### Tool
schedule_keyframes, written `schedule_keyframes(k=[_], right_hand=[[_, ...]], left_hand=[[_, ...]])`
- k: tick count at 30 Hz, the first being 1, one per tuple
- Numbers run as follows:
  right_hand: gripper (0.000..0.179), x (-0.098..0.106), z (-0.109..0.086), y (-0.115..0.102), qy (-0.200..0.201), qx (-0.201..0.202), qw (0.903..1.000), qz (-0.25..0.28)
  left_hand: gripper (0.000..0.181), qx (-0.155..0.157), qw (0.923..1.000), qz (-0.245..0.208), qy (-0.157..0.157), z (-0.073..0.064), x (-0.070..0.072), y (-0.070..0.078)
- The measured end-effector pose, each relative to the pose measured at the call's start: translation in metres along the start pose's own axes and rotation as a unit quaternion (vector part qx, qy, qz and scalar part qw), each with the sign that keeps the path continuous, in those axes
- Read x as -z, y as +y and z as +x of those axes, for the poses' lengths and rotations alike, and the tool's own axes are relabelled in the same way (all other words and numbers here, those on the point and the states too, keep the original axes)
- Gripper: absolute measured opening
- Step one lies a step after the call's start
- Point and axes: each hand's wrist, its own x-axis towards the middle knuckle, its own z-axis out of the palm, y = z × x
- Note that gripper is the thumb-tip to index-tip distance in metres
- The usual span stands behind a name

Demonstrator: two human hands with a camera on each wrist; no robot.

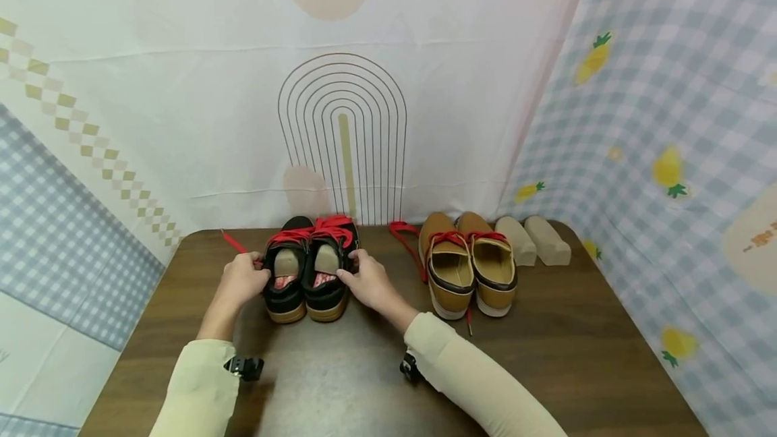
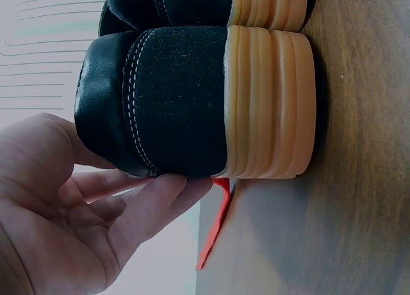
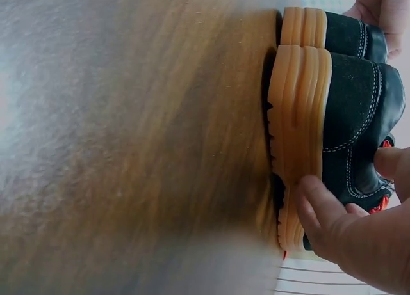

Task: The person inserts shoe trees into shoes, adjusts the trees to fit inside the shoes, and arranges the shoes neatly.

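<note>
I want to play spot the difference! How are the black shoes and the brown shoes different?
The black shoes have orangey-tan soles; the brown shoes have pale ones. The left hand and right hand hold the black shoes; no hand touches the brown shoes. A red-and-white pattern shows inside the black shoes; the brown shoes look plain tan inside. Both pairs have red laces.

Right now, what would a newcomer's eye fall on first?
The red laces on the black shoes, left of the middle of the table, jump out first. The left hand and right hand hold that pair's outer sides. Then come the tan shoes to the right, with two beige blocks beside them.
</note>
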Motion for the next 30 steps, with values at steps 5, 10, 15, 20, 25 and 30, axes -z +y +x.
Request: schedule_keyframes(k=[5, 10, 15, 20, 25, 30], right_hand=[[0.051, 0.007, -0.002, 0.001, -0.019, 0.003, 0.9998, 0.007], [0.051, 0.018, -0.006, 0.002, -0.031, 0.023, 0.9992, 0.01], [0.048, 0.031, -0.014, 0.005, -0.022, 0.054, 0.9983, 0.005], [0.045, 0.047, -0.024, 0.01, -0.002, 0.09, 0.9959, 0.003], [0.045, 0.067, -0.04, 0.018, 0.029, 0.128, 0.9909, -0.029], [0.043, 0.094, -0.057, 0.03, 0.064, 0.157, 0.9823, -0.079]], left_hand=[[0.05, -0.001, 1.0, -0.007, -0.001, -0.003, -0.002, -0.001], [0.049, -0.01, 0.9994, -0.024, 0.024, -0.012, -0.001, 0.003], [0.047, -0.035, 0.9952, -0.049, 0.077, -0.022, 0.004, 0.013], [0.047, -0.069, 0.9891, -0.06, 0.115, -0.029, 0.005, 0.031], [0.049, -0.1, 0.9822, -0.065, 0.145, -0.037, 0.002, 0.046], [0.047, -0.133, 0.977, -0.074, 0.149, -0.041, -0.008, 0.06]])
